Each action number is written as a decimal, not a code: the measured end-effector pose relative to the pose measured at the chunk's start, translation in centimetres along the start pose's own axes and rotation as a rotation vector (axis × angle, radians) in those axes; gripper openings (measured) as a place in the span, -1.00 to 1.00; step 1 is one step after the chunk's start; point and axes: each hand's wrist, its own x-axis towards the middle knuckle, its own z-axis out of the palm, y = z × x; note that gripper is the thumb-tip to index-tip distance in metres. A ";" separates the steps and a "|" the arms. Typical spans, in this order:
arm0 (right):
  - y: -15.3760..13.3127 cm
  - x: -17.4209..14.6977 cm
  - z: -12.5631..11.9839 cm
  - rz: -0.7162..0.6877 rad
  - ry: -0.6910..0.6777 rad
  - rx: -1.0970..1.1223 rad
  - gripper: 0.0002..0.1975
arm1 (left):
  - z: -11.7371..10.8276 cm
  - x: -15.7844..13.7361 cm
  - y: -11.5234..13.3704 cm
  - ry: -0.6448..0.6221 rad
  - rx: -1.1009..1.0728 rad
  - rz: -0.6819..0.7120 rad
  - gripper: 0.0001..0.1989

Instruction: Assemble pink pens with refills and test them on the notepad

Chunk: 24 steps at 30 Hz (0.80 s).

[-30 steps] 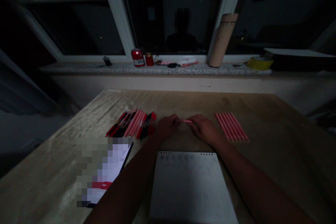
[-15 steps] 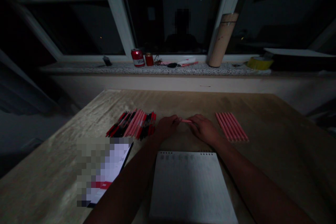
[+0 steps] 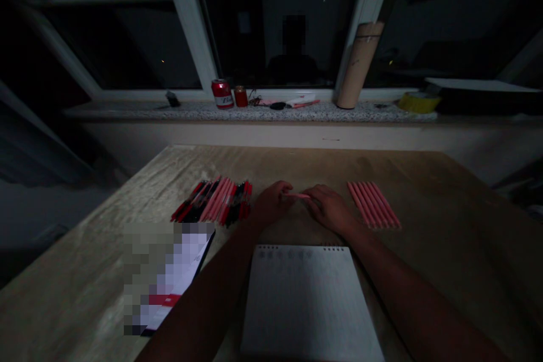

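Observation:
A slim pink pen (image 3: 299, 195) lies level between my two hands, a little above the tabletop or on it; I cannot tell which. My left hand (image 3: 274, 201) has its fingers curled round the pen's left end. The fingertips of my right hand (image 3: 328, 206) close on the other end. Left of my hands lies a bundle of pink, red and black pens (image 3: 216, 201). Several more pink pens (image 3: 373, 203) rest side by side to the right. Below my hands a spiral notepad (image 3: 309, 305) lies with its page facing up.
A lit phone (image 3: 182, 271), partly blurred out, lies beside my left forearm. Along the windowsill (image 3: 297, 115) stand a red can (image 3: 222, 94), a small red jar (image 3: 240, 97), a tall tan tube (image 3: 360, 65) and a roll of yellow tape (image 3: 419, 103).
My left fingers have shifted slightly along the pink pen, and more of its length shows between my hands. My right hand has hardly moved.

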 end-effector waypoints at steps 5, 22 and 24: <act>0.2 0.0 0.1 0.011 0.004 -0.007 -0.75 | 0.0 -0.1 0.3 -0.001 0.184 0.004 -0.62; -0.1 0.1 -0.1 -0.005 -0.014 0.004 -0.75 | 0.1 0.0 0.4 0.004 0.297 0.004 -0.54; -0.1 0.1 -0.1 -0.006 -0.011 0.005 -0.76 | 0.2 0.1 0.3 0.006 0.294 0.007 -0.53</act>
